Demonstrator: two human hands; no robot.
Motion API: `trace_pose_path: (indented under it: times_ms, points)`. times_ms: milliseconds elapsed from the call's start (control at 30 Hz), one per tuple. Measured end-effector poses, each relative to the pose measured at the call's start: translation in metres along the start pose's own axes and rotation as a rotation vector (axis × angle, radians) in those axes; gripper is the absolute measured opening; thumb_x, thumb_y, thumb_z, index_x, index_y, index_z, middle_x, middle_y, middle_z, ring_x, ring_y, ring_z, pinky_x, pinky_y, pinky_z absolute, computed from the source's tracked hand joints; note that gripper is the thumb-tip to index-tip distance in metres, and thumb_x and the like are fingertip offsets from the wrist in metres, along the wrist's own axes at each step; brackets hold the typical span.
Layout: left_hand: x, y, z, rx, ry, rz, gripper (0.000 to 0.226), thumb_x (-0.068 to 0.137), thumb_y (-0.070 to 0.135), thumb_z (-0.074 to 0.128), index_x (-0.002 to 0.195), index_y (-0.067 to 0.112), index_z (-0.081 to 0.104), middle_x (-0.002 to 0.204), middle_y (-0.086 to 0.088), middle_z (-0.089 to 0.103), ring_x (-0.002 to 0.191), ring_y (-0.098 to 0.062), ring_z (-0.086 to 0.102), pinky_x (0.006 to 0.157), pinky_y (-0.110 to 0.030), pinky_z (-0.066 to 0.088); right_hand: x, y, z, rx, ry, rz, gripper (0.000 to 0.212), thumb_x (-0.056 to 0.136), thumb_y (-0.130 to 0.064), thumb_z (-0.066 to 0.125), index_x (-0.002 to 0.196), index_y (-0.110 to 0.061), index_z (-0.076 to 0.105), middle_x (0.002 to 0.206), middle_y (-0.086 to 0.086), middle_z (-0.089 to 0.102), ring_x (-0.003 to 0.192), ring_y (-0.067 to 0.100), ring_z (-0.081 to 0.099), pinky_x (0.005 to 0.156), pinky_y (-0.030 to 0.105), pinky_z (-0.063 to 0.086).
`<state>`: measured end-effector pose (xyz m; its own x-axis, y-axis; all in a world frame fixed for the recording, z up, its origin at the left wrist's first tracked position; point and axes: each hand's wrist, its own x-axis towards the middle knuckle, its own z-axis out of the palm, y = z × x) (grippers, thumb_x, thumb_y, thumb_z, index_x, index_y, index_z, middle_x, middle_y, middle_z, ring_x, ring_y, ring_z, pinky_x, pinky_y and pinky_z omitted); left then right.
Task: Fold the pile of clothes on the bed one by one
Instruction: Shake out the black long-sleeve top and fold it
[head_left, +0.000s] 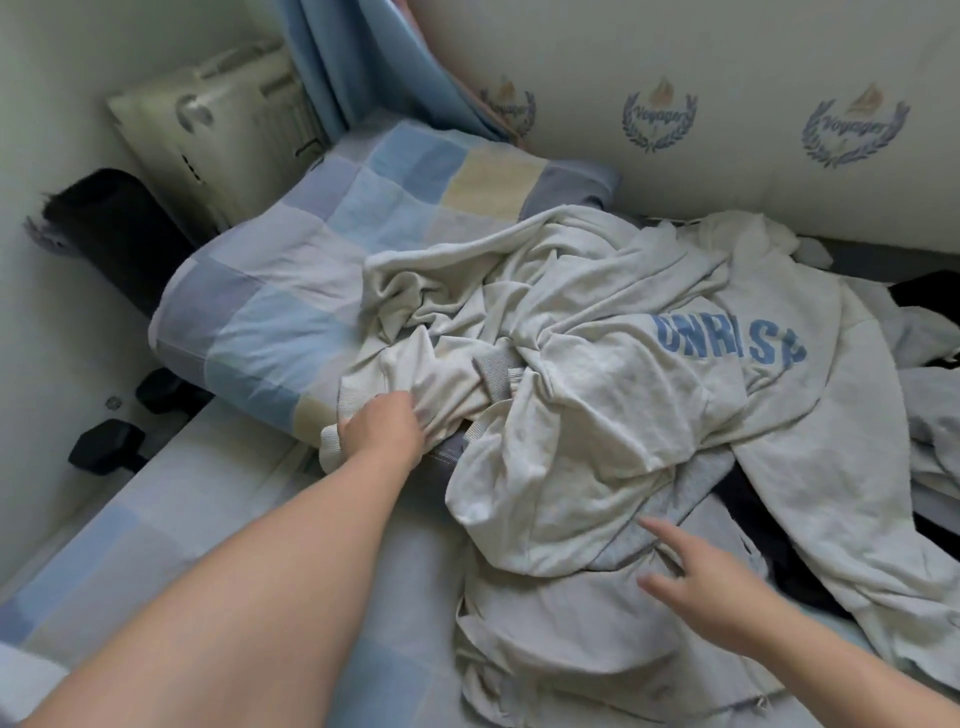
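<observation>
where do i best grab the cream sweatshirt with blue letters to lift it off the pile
Probably the cream sweatshirt by its ribbed edge on the left, coming from the near left: it lies free on the checked quilt, where the left hand grips the fabric. The lettered middle is crumpled over a grey garment.

a home bedroom — a bed (171, 525) with a checked blue quilt (322, 270), a padded headboard (727, 130) stitched "voyager", and crumpled clothes (597, 374) heaped on top.
</observation>
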<state>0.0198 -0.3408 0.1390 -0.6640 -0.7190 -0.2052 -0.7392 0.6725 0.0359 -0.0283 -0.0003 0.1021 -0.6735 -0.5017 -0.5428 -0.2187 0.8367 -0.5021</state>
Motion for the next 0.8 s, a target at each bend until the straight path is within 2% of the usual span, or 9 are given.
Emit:
trace_pose_path:
  times_ms: [133, 200, 267, 333, 433, 533, 600, 700, 800]
  points:
    - [-0.016, 0.001, 0.007, -0.107, -0.028, 0.119, 0.021, 0.097, 0.017, 0.048, 0.101, 0.032, 0.062, 0.119, -0.004, 0.066, 0.112, -0.028, 0.057, 0.095, -0.038, 0.041, 0.005, -0.029, 0.000, 0.093, 0.003, 0.002, 0.065, 0.097, -0.035, 0.060, 0.155, -0.038, 0.029, 0.140, 0.002, 0.058, 0.114, 0.017, 0.062, 0.091, 0.029, 0.048]
    - [-0.022, 0.011, 0.012, -0.205, -0.017, 0.113, 0.018, 0.100, 0.032, 0.050, 0.116, 0.033, 0.058, 0.134, -0.003, 0.057, 0.123, -0.029, 0.049, 0.100, -0.043, 0.036, 0.006, -0.030, 0.002, 0.117, 0.012, 0.013, 0.065, 0.097, -0.034, 0.060, 0.155, -0.036, 0.030, 0.137, 0.003, 0.060, 0.110, 0.017, 0.063, 0.093, 0.031, 0.049]
    - [-0.023, 0.019, 0.016, -0.235, -0.050, 0.088, 0.053, 0.095, 0.052, 0.056, 0.142, 0.036, 0.039, 0.158, -0.002, 0.027, 0.142, -0.032, 0.031, 0.113, -0.050, 0.025, 0.005, -0.028, 0.005, 0.119, 0.007, 0.013, 0.064, 0.097, -0.034, 0.059, 0.154, -0.036, 0.030, 0.137, 0.002, 0.060, 0.113, 0.018, 0.062, 0.094, 0.031, 0.049]
    - [-0.019, 0.020, 0.019, -0.183, -0.099, 0.031, 0.079, 0.091, 0.052, 0.062, 0.155, 0.037, 0.017, 0.167, -0.003, 0.007, 0.151, -0.034, 0.017, 0.119, -0.055, 0.015, 0.006, -0.021, 0.009, 0.127, -0.001, 0.028, 0.064, 0.097, -0.032, 0.060, 0.154, -0.035, 0.031, 0.134, 0.004, 0.062, 0.120, 0.022, 0.060, 0.098, 0.034, 0.049]
    - [-0.013, 0.014, 0.019, -0.165, -0.077, -0.043, 0.062, 0.095, 0.029, 0.058, 0.151, 0.029, 0.031, 0.153, -0.009, 0.040, 0.140, -0.034, 0.040, 0.112, -0.049, 0.032, 0.006, 0.000, 0.016, 0.160, -0.002, 0.058, 0.065, 0.096, -0.030, 0.061, 0.154, -0.032, 0.033, 0.145, 0.005, 0.055, 0.131, 0.022, 0.054, 0.108, 0.035, 0.045]
    - [-0.018, 0.019, 0.022, -0.220, 0.030, 0.045, 0.010, 0.092, 0.008, 0.050, 0.095, 0.016, 0.054, 0.111, -0.013, 0.064, 0.102, -0.036, 0.057, 0.080, -0.040, 0.042, 0.003, 0.019, 0.015, 0.177, -0.004, 0.059, 0.065, 0.096, -0.027, 0.061, 0.155, -0.028, 0.034, 0.158, -0.005, 0.040, 0.143, 0.013, 0.040, 0.114, 0.027, 0.034]
    - [-0.031, 0.030, 0.025, -0.321, -0.022, 0.141, 0.015, 0.089, 0.006, 0.049, 0.077, 0.015, 0.049, 0.093, -0.012, 0.064, 0.085, -0.034, 0.055, 0.068, -0.037, 0.040, -0.003, 0.030, 0.010, 0.166, 0.017, 0.085, 0.062, 0.097, -0.024, 0.060, 0.154, -0.028, 0.036, 0.154, -0.006, 0.044, 0.139, 0.013, 0.044, 0.102, 0.018, 0.034]
    - [-0.064, 0.062, 0.035, -0.358, -0.113, 0.361, 0.008, 0.089, 0.008, 0.050, 0.084, 0.012, 0.054, 0.085, -0.006, 0.060, 0.085, -0.033, 0.056, 0.066, -0.035, 0.038, -0.016, 0.057, 0.006, 0.160, 0.069, 0.171, 0.061, 0.097, -0.024, 0.061, 0.153, -0.028, 0.037, 0.151, 0.001, 0.048, 0.135, 0.019, 0.049, 0.100, 0.022, 0.037]
    - [-0.094, 0.103, 0.044, -0.339, 0.041, 0.466, 0.007, 0.092, 0.017, 0.053, 0.097, 0.014, 0.049, 0.099, -0.008, 0.059, 0.094, -0.035, 0.056, 0.075, -0.041, 0.044, -0.028, 0.090, 0.003, 0.173, 0.096, 0.243, 0.063, 0.096, -0.024, 0.061, 0.154, -0.029, 0.036, 0.153, 0.002, 0.045, 0.135, 0.021, 0.048, 0.098, 0.026, 0.042]
